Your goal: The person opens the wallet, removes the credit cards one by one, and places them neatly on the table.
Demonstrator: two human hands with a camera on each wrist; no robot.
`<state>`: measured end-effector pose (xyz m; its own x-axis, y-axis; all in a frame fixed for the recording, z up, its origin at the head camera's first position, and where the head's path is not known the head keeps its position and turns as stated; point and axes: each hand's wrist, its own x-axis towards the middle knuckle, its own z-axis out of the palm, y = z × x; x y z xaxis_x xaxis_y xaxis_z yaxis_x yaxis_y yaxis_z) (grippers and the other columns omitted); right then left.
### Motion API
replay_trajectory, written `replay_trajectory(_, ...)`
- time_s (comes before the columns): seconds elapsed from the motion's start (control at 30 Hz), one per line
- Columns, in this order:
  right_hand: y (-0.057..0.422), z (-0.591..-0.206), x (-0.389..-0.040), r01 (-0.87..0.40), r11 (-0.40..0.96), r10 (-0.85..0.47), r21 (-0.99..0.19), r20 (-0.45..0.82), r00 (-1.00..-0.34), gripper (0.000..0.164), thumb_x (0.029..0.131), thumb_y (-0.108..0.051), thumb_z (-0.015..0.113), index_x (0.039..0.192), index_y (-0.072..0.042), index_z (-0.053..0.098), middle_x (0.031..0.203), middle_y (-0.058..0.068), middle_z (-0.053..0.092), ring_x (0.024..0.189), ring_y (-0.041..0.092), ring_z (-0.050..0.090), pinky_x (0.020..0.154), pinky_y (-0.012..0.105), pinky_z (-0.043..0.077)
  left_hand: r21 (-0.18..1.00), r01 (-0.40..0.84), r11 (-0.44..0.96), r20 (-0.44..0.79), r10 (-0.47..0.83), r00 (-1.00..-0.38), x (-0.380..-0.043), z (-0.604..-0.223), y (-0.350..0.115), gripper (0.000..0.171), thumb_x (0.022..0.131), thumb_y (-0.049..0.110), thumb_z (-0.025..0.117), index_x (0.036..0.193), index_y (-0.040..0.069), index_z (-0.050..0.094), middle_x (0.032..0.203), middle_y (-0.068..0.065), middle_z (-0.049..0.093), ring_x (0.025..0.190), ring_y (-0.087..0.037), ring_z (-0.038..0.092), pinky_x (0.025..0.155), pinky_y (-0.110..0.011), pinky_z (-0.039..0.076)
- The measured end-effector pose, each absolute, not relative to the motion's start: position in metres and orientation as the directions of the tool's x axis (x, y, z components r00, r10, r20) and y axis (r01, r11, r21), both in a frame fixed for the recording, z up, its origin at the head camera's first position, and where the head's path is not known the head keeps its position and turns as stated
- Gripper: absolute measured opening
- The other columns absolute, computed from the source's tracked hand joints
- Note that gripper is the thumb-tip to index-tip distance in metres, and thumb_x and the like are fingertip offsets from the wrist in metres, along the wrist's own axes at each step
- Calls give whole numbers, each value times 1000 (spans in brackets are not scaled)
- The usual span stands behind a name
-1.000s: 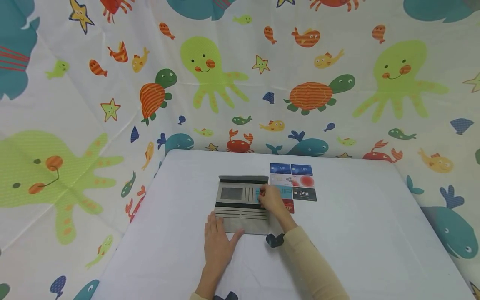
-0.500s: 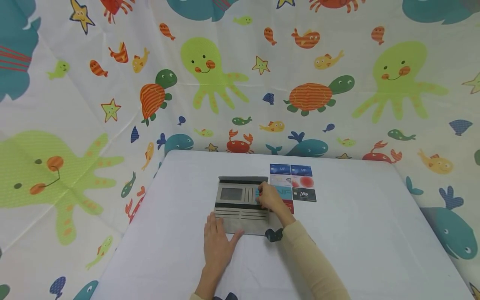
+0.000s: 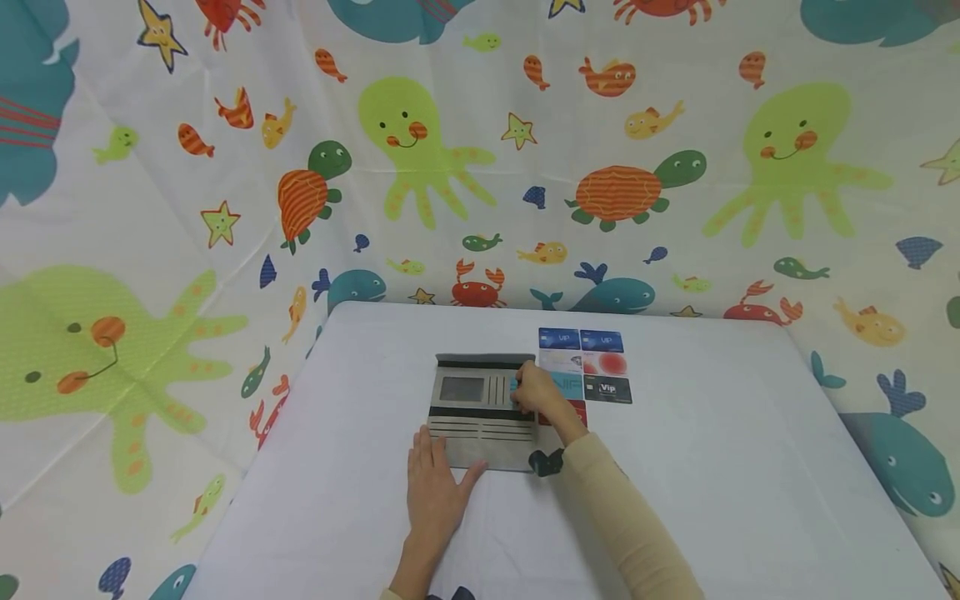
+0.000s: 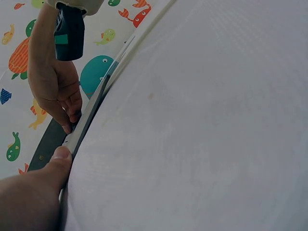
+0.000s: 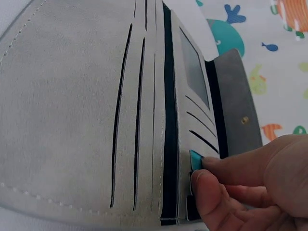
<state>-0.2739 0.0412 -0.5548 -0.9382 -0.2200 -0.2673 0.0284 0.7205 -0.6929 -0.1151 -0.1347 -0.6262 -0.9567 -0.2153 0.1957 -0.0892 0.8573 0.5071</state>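
Observation:
A grey wallet (image 3: 491, 452) lies unfolded on the white table, with slits and a clear window inside. My left hand (image 3: 437, 493) rests at its lower left corner with fingers extended; in the left wrist view the thumb (image 4: 60, 156) touches the wallet's edge. At the wallet's right side, my right hand (image 3: 538, 392) pinches a teal card (image 5: 196, 159) between thumb and fingertips. Part of that card sits in a short slot beside the other slits, and my fingers hide the rest.
Right of the wallet lie several cards: two blue ones (image 3: 602, 341), a pale one (image 3: 559, 361), one with a red circle (image 3: 604, 363), a teal one (image 3: 567, 386), a black one (image 3: 608, 389) and a red one (image 3: 577, 410). A sea-animal curtain (image 3: 480, 192) hangs behind.
My right hand has shifted slightly left and toward the wallet's far edge, still at the card slots. The left hand stays in place at the wallet's corner.

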Motion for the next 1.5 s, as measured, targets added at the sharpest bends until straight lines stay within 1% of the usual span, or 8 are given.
replay_trajectory(0.23,37,-555,-275,42,746,-181,-665,-263,-948,28,92,-3,64,117,7,59,87,13,65,63,15,63,54,22,49,505,-98,858,173,-212,-962,-115,-626,-135,93,84,66,67,143,-4,45,164,-25,23,154,-40,21,126,-53,19)
replay_trajectory(0.4,35,-557,-276,55,739,-155,-671,-249,-956,20,94,-4,63,110,7,66,86,14,69,62,15,67,55,22,53,510,-98,854,172,-213,-962,-115,-626,-135,93,84,65,68,143,-4,46,164,-24,23,154,-40,21,126,-53,19)
replay_trajectory(0.63,34,-559,-273,63,703,-127,-709,-212,-969,36,94,-3,61,127,12,58,111,25,70,69,19,71,65,29,60,504,-96,858,179,-213,-960,-116,-629,-135,92,84,65,67,142,-3,46,164,-24,23,154,-40,20,126,-53,19)
replay_trajectory(0.8,33,-561,-273,64,704,-110,-707,-197,-974,38,94,-4,61,129,12,58,121,28,67,73,21,73,68,30,61,508,-98,856,178,-215,-960,-115,-628,-135,92,84,65,68,142,-3,46,164,-24,23,154,-40,20,126,-53,19)
replay_trajectory(0.87,33,-562,-272,61,706,-103,-706,-188,-977,36,92,-2,61,125,12,59,115,27,69,70,20,72,63,29,60,510,-97,854,178,-216,-960,-115,-627,-135,92,84,65,68,142,-3,46,164,-24,23,154,-40,20,126,-53,19)
replay_trajectory(1.1,36,-564,-272,56,690,-96,-721,-168,-981,10,87,4,60,93,11,64,78,19,69,57,17,67,48,21,50,512,-112,852,160,-223,-962,-115,-626,-135,93,84,65,68,143,-2,45,165,-23,22,155,-39,18,127,-52,17)
replay_trajectory(1.33,43,-562,-269,60,678,-103,-733,-176,-979,31,87,4,60,115,16,61,97,26,70,63,19,71,56,25,58,504,-107,857,165,-217,-962,-115,-627,-134,94,84,66,67,143,-3,45,164,-24,23,154,-39,19,126,-53,18)
replay_trajectory(1.5,44,-562,-269,57,689,-98,-723,-172,-980,33,88,2,60,119,14,58,97,25,70,59,17,68,53,23,55,507,-112,854,161,-221,-962,-115,-625,-134,93,84,66,67,143,-3,46,164,-24,23,154,-40,20,126,-53,18)
